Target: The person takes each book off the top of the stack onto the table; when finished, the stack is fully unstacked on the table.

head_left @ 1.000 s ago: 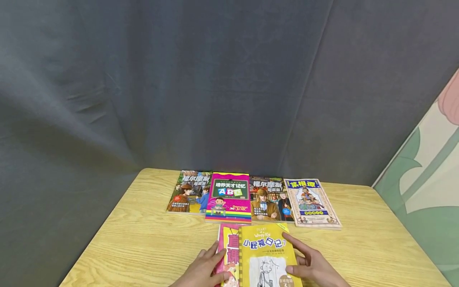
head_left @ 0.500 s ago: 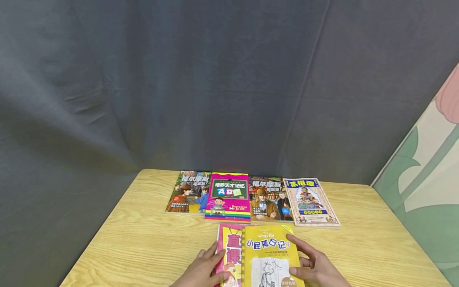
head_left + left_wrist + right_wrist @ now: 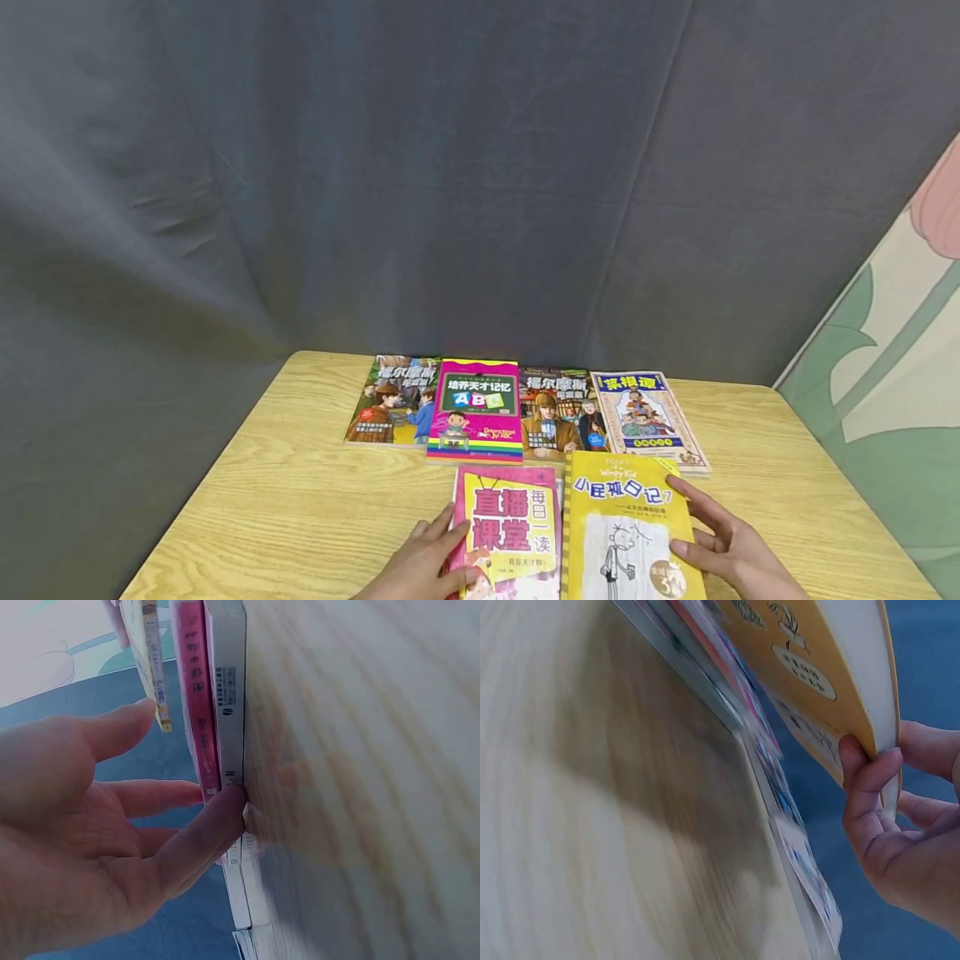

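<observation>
A yellow comic diary book (image 3: pixel 628 517) is raised off the table, its right edge gripped by my right hand (image 3: pixel 723 542). The right wrist view shows fingers (image 3: pixel 870 776) bent under its back cover. Just left of it lies a pink book (image 3: pixel 512 521) on top of another book (image 3: pixel 229 682) with a pale spine. My left hand (image 3: pixel 427 554) rests against the left side of this pair. In the left wrist view its fingers touch the two spines, and the thumb stands free near the yellow book's corner.
Along the table's far edge lie a detective book (image 3: pixel 393 404), a magenta ABC book (image 3: pixel 476 412), a second detective book (image 3: pixel 558 412) and a cream book (image 3: pixel 647 417). The wooden table (image 3: pixel 277 483) meets a dark grey curtain (image 3: pixel 450 183) behind.
My right hand has moved right and up with the yellow book, off the pink book, whose cover now shows. The left hand has stayed in place.
</observation>
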`<state>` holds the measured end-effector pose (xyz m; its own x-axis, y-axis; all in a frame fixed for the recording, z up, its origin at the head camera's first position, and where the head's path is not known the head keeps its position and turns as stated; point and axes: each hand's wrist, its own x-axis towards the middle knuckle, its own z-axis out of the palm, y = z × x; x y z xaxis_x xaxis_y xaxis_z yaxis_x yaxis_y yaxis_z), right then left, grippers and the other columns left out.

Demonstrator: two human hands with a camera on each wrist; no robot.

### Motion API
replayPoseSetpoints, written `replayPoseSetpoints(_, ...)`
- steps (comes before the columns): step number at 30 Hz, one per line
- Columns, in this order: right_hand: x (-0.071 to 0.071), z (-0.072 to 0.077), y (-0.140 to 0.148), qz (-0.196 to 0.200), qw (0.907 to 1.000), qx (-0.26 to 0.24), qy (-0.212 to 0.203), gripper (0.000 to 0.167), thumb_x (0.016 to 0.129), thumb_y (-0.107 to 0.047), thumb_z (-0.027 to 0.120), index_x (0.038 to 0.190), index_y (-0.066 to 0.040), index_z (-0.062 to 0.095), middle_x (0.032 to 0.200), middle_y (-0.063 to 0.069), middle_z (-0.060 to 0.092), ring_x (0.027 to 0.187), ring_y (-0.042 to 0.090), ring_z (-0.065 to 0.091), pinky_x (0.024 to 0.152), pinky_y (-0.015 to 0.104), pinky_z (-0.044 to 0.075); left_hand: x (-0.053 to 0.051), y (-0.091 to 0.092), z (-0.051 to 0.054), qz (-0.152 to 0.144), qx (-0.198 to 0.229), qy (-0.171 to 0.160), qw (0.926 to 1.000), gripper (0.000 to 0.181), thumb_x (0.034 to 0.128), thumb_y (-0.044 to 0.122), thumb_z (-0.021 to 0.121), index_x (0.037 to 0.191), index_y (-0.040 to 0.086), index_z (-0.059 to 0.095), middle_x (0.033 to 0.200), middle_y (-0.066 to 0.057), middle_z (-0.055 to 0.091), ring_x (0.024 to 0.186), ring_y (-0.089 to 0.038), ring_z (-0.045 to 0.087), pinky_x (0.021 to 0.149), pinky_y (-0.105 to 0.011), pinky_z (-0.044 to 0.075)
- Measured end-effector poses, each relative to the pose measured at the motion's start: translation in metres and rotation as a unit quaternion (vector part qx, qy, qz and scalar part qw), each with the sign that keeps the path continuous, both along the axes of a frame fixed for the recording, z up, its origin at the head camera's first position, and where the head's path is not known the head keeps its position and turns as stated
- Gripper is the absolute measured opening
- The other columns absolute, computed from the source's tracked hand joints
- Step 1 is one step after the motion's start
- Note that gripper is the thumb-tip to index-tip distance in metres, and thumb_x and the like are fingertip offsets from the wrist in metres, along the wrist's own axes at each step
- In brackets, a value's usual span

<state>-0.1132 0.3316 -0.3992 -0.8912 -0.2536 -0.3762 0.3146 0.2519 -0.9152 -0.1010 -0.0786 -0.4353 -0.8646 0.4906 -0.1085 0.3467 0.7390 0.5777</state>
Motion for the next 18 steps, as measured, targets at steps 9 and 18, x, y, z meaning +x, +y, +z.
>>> replayPoseSetpoints(9,-0.009,-0.013,0.05,0.054,0.998,-0.027,-0.02,0.062,0.099,-0.012,0.055,0.139,-0.056,0.035,0.139,0.014,0.042,0.109,0.022,0.06,0.088,0.037,0.052,0.0,0.0,0.0,0.001,0.0,-0.009,1.0,0.067,0.0929,0.052,0.055,0.138,0.003,0.052,0.147,-0.026,0.037,0.109,-0.034,0.049,0.088,-0.048,0.049)
replayPoseSetpoints(18,-0.023,-0.032,0.06,0.09,0.996,0.006,0.002,0.065,0.099,-0.014,0.055,0.154,-0.027,0.024,0.142,0.018,0.044,0.108,0.016,0.059,0.086,0.033,0.051,0.001,-0.001,0.001,-0.004,0.001,-0.001,1.0,0.066,0.0933,0.05,0.056,0.138,0.002,0.052,0.147,-0.026,0.037,0.108,-0.032,0.05,0.087,-0.047,0.05)
